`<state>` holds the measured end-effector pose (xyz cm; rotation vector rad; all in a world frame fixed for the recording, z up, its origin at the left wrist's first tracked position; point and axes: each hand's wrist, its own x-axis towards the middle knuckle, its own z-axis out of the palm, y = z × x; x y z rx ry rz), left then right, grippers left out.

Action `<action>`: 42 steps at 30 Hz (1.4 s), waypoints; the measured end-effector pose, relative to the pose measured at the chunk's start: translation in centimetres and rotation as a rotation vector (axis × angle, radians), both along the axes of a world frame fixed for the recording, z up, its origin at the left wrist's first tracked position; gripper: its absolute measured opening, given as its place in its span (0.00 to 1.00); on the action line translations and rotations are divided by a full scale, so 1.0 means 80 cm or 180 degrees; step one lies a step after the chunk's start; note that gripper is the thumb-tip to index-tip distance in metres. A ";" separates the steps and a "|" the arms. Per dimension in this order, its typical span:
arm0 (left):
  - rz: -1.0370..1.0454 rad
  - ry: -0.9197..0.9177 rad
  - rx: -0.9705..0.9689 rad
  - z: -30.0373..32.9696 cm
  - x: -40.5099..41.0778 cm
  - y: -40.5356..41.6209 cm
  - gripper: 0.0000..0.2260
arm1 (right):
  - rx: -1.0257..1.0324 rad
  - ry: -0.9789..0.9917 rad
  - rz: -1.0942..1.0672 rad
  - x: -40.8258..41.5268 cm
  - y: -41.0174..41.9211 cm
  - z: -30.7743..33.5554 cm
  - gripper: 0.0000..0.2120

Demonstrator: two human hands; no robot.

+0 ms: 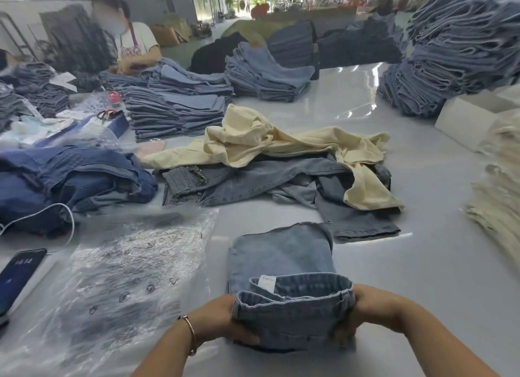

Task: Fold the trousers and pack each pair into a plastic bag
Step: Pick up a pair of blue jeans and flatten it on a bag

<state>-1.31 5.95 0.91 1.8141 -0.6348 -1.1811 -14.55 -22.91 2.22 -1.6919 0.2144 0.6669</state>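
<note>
1. Plastic bags [123, 281]: a flat stack on the table [422, 264], nothing visibly inside.
2. Left hand [222, 317]: grips the folded jeans [284, 286] at their left waistband edge.
3. Right hand [363, 306]: grips the right waistband edge; jeans lie on the table, unbagged.

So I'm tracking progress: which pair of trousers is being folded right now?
The light blue jeans nearest the camera, gripped at the waistband by the left hand and right hand; the others lie untouched.
</note>
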 end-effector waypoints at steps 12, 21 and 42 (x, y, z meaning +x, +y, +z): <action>0.2379 -0.0653 0.0009 0.024 0.081 -0.075 0.20 | -0.2133 -0.1125 -0.1887 0.117 0.002 0.022 0.24; 0.0216 -0.3573 0.1473 -0.045 0.059 -0.129 0.25 | -0.3960 -0.1674 -0.0039 0.134 0.050 -0.061 0.35; 0.1093 -0.1943 0.1660 -0.037 0.045 0.203 0.20 | -0.4232 -0.1164 -0.0468 0.145 0.030 -0.088 0.50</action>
